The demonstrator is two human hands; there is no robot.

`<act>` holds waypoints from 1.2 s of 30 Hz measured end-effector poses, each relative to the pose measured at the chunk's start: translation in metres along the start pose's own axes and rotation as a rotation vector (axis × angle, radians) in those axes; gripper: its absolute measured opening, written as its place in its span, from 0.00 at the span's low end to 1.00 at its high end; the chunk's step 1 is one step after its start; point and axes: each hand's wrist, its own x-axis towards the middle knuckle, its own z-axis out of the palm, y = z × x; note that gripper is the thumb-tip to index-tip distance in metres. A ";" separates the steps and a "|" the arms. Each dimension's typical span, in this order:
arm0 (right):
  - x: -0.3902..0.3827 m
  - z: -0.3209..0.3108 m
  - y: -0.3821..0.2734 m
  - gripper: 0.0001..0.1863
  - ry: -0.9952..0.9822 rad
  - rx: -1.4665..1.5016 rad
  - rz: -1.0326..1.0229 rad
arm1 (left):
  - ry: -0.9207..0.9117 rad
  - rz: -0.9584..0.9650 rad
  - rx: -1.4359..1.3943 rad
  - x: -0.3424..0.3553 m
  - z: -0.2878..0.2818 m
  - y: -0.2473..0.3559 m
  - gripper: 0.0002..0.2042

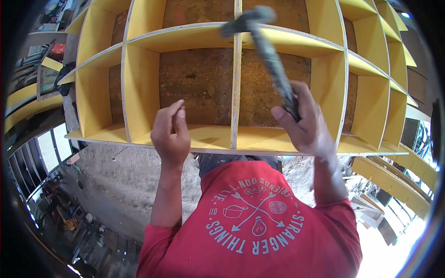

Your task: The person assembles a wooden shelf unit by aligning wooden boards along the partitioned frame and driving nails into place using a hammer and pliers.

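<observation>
My right hand (pixel 306 121) is wrapped round the dark grip of a hammer (pixel 270 60). The hammer is raised over the yellow wooden shelf frame (pixel 236 83), its head blurred above the crossing of the middle upright and a long cross board. My left hand (pixel 172 132) hovers over the near edge of the frame, left of the middle upright. Its fingers are curled, with thumb and forefinger close together. Whatever it may hold is too small or hidden to make out.
The frame's compartments spread to both sides, with a stained brown board (pixel 194 88) behind them. Long yellow boards (pixel 389 173) lie at the right. Tools and scraps clutter the far left, by a greenish tray (pixel 48 81). Rough grey floor (pixel 120 180) shows below.
</observation>
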 end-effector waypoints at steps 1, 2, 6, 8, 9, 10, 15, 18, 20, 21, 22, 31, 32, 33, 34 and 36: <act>0.010 -0.008 -0.023 0.19 -0.026 -0.080 -0.079 | 0.188 0.010 -0.011 -0.001 -0.002 -0.002 0.16; 0.023 -0.012 -0.041 0.19 -0.018 -0.083 -0.074 | 0.381 0.015 -0.028 -0.003 -0.001 -0.006 0.13; 0.080 -0.013 -0.046 0.18 -0.283 -0.633 -0.432 | 0.703 0.008 -0.181 -0.012 0.025 0.001 0.08; 0.105 0.020 -0.060 0.17 -0.479 -0.789 -0.467 | 0.707 -0.003 -0.182 -0.019 0.025 -0.004 0.08; 0.114 0.035 -0.069 0.17 -0.574 -0.849 -0.467 | 0.707 -0.004 -0.192 -0.019 0.024 -0.005 0.08; 0.123 0.054 -0.075 0.17 -0.672 -0.904 -0.465 | 0.716 -0.009 -0.186 -0.018 0.024 -0.007 0.08; 0.144 0.123 -0.098 0.17 -1.021 -1.101 -0.397 | 0.672 0.038 -0.051 -0.011 0.028 -0.004 0.09; 0.149 0.161 -0.102 0.17 -1.154 -1.164 -0.366 | 0.660 0.027 -0.066 -0.013 0.024 -0.002 0.08; 0.152 0.179 -0.097 0.17 -1.208 -1.200 -0.340 | 0.640 0.022 -0.069 -0.014 0.024 -0.003 0.08; 0.153 0.185 -0.097 0.17 -1.229 -1.212 -0.327 | 0.639 0.039 -0.036 -0.014 0.023 -0.004 0.08; 0.155 0.188 -0.094 0.17 -1.246 -1.222 -0.300 | 0.636 0.057 -0.004 -0.013 0.022 -0.004 0.08; 0.165 0.172 -0.095 0.19 -1.255 -1.250 -0.265 | 0.643 -0.001 -0.132 -0.010 0.025 -0.001 0.09; 0.162 0.164 -0.101 0.18 -1.238 -1.266 -0.295 | 0.646 -0.002 -0.130 -0.010 0.025 -0.001 0.09; 0.159 0.157 -0.110 0.18 -1.219 -1.267 -0.299 | 0.642 0.009 -0.108 -0.010 0.025 -0.002 0.09; 0.158 0.151 -0.115 0.17 -1.199 -1.268 -0.301 | 0.638 0.020 -0.087 -0.009 0.026 -0.003 0.09; 0.154 0.132 -0.114 0.15 -1.134 -1.250 -0.361 | 0.650 0.012 -0.092 -0.008 0.026 -0.003 0.09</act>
